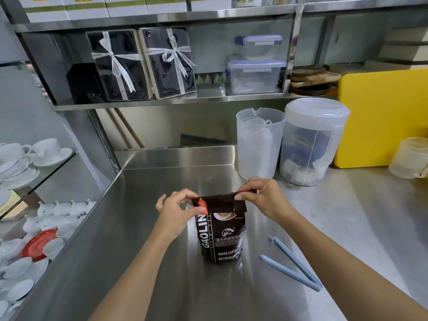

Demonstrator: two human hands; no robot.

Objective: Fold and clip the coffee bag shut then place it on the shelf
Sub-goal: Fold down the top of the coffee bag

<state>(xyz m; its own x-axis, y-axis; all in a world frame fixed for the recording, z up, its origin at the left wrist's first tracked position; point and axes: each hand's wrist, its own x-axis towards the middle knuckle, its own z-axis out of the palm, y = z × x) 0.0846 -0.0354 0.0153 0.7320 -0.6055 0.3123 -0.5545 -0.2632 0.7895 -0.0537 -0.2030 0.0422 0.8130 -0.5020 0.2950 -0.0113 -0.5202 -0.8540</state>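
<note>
A brushed steel counter (139, 262) filled the lower frame, and above it, at 12 o'clock, ran a steel shelf (148, 104) that carried 2 ribboned gift boxes (141, 63) and 2 stacked clear containers (256, 66). At 3 o'clock a yellow cutting board (382, 117) leaned upright against the wall, with a lidded translucent canister (312, 140) just beside it and a clear measuring jug (258, 142) touching that canister on its 9 o'clock side. At 9 o'clock, beyond the counter's edge, glass shelving held white cups and saucers (30, 156). The dark coffee bag (220, 232) stood upright on the counter near the frame's centre, its top flap turned down toward the person. The left hand (176, 214) pinched the bag's upper corner at 9 o'clock, thumb and fingertips closed on the fold beside an orange label. The right hand (261, 198) gripped the opposite upper corner at 3 o'clock, thumb pressed against the folded edge and the fingers curled over its far side. At 4 o'clock from the bag, apart from it, a pale blue sealing clip (294, 265) lay open on the counter, its 2 arms spread in a V and joined at the end nearest the person.
</note>
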